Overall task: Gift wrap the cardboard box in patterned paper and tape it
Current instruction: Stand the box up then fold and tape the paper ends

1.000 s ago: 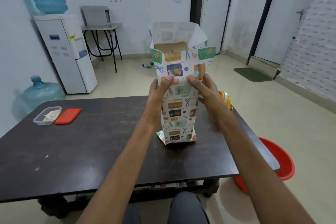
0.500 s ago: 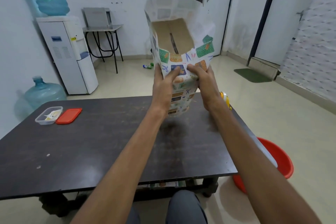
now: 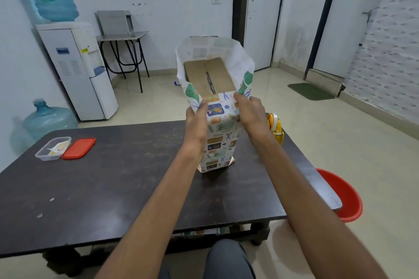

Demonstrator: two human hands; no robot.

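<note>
— Desk [image 3: 113, 176] noted as dark and scuffed. Where is the box found?
— Box [image 3: 208, 75] is stood on end toward the desk's far edge, sleeved in paper [image 3: 220, 133]. Its cardboard top is left uncovered, and a collar of paper is seen rising above it.
— State of the grip?
— Left hand [image 3: 196, 120] is curled round the sleeve's near left corner. Right hand [image 3: 250, 112] is pinched on the near top edge by the right corner. Both grips are clamped on paper.
— What is judged necessary for the end fold?
— The near flap should be pressed flat onto the cardboard first, with the sleeve held taut. Side wings should be creased sharply before the far flap is brought over. The fold should be pinned by one hand while the tape dispenser [image 3: 275, 128], just beside the right wrist, is reached.
— Risk?
— Tearing at the corners is judged likely if the paper is pulled hard.
</note>
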